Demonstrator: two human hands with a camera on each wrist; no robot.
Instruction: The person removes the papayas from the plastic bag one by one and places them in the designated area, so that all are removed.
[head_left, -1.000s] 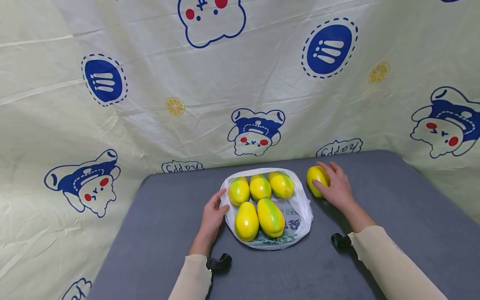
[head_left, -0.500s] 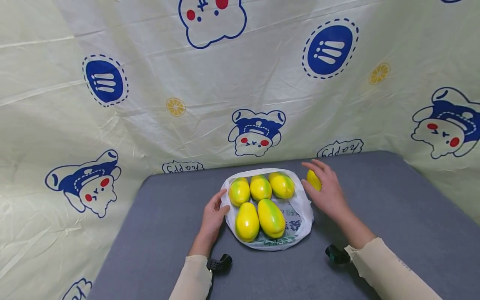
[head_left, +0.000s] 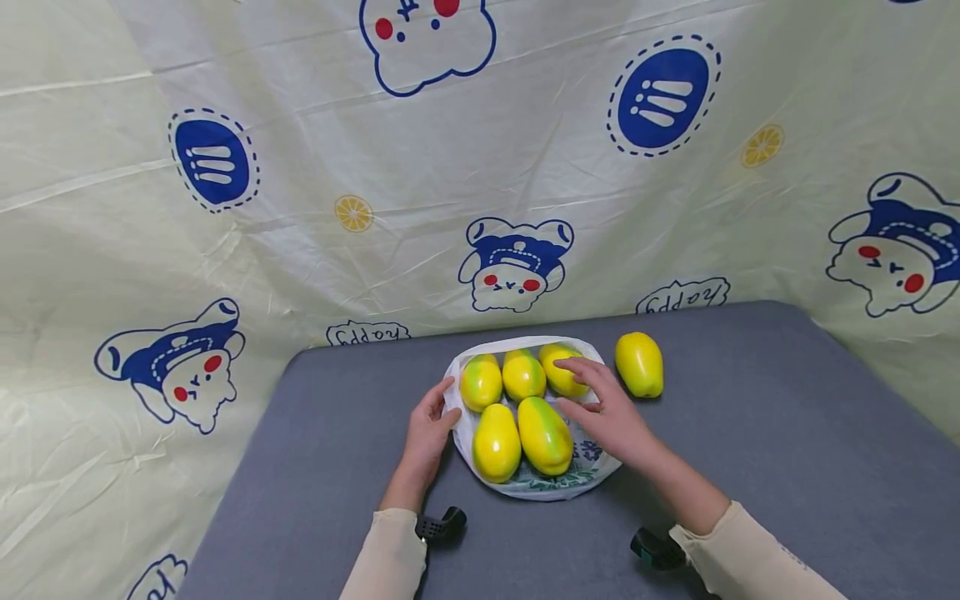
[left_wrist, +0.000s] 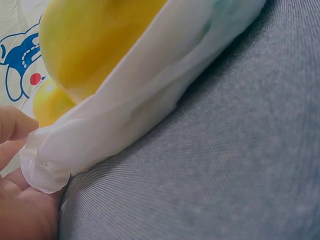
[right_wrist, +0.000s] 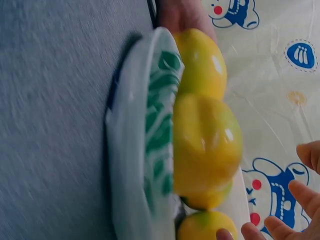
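A white plastic bag [head_left: 480, 350], its rim rolled down like a shallow bowl, holds several yellow-green papayas [head_left: 544, 435]. At its left side my left hand [head_left: 429, 433] holds the rolled rim [left_wrist: 85, 135] between thumb and fingers. My right hand [head_left: 611, 421] hovers over the right part of the bag, fingers spread and holding nothing. Its fingers overlap the back right papaya [head_left: 557, 360] in the head view. Another papaya [head_left: 640, 365] lies on the table, right of the bag. Green leaf print [right_wrist: 161, 125] shows inside the bag in the right wrist view.
Grey cloth covers the table [head_left: 352, 400]. Behind it hangs a pale curtain [head_left: 420, 175] with blue cartoon prints. Black wrist cameras [head_left: 442, 527] sit on both forearms, close above the table.
My right hand has let go of the papaya on the right and moved left over the bag. That papaya stays on the table. The left hand keeps its place at the rim.
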